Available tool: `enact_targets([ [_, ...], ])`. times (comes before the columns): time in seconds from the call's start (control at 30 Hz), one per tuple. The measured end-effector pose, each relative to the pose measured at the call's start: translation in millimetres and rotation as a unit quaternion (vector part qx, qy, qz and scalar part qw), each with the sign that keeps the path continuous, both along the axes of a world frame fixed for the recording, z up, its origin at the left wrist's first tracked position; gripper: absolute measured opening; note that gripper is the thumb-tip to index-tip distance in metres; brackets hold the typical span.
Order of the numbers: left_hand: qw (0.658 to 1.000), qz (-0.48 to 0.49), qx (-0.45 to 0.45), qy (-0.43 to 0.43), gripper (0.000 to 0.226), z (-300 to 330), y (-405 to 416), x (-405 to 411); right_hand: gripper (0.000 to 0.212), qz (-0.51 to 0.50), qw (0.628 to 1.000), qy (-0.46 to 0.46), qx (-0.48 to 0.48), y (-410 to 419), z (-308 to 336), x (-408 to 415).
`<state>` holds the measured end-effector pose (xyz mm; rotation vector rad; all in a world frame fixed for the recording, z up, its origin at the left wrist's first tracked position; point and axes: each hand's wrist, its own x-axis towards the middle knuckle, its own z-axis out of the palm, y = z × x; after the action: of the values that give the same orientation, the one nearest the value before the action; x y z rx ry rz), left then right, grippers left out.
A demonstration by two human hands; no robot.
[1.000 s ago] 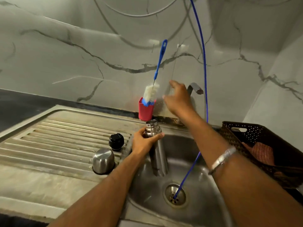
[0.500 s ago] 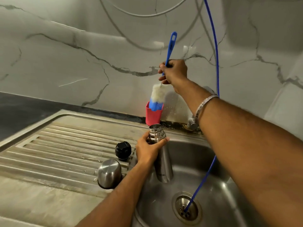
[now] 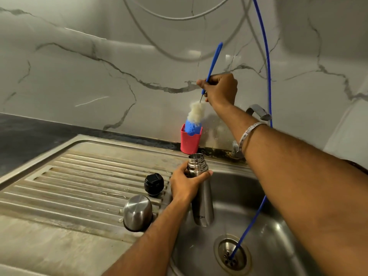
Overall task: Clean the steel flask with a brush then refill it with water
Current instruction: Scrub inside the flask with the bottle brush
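The steel flask (image 3: 203, 204) stands upright and uncapped at the left side of the sink basin (image 3: 264, 226). My left hand (image 3: 184, 183) grips it just below the threaded neck. My right hand (image 3: 220, 89) is closed on the blue handle of the bottle brush (image 3: 195, 116). The brush's white and blue bristle head is half out of the red cup (image 3: 190, 141) by the wall, above and behind the flask mouth. The black inner stopper (image 3: 154, 184) and the steel cap (image 3: 137, 213) sit on the ribbed drainboard, left of the flask.
A blue hose (image 3: 266, 80) drops from above into the drain (image 3: 232, 254). The tap spout (image 3: 258, 112) pokes out behind my right forearm. The marble wall rises behind the sink. A dark counter (image 3: 29, 134) lies at far left beyond the drainboard (image 3: 79, 182).
My right hand reached to the brush handle, closed on it, and is lifting the brush up out of the red cup. The left hand has kept holding the flask.
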<state>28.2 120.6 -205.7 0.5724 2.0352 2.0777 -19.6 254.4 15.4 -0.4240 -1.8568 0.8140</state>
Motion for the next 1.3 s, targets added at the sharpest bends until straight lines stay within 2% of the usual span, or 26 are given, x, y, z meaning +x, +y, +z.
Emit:
enact_targets([
  [0.1,1.000,-0.001,-0.005,0.005,0.052,0,0,1,0.022,0.000,1.000,0.010,0.000,0,3,-1],
  [0.27,0.999,-0.016,-0.025,0.014,0.055,-2,0,1,0.024,0.028,0.997,-0.066,-0.029,-2,-17,-2],
  [0.37,0.998,-0.056,-0.032,0.018,0.053,-3,2,2,0.020,0.038,0.998,-0.033,-0.035,-3,-20,-4],
  [0.53,0.995,-0.088,-0.048,0.024,0.054,-6,5,-1,0.012,0.005,0.999,0.042,0.006,-4,-4,-5],
  [0.73,0.993,-0.079,-0.074,0.039,0.058,-10,6,-1,0.011,-0.033,0.999,-0.024,0.018,0,-23,-15],
  [0.87,0.993,-0.076,-0.078,0.037,0.055,-11,7,-2,0.011,-0.005,0.999,-0.039,0.002,-5,-29,-11],
  [1.07,0.991,-0.094,-0.087,0.045,0.055,-11,7,-1,0.013,0.069,0.997,0.040,0.020,-10,-5,8],
  [1.3,0.988,-0.100,-0.104,0.055,0.055,-15,8,-2,0.013,0.105,0.988,0.109,0.040,-14,30,47],
])
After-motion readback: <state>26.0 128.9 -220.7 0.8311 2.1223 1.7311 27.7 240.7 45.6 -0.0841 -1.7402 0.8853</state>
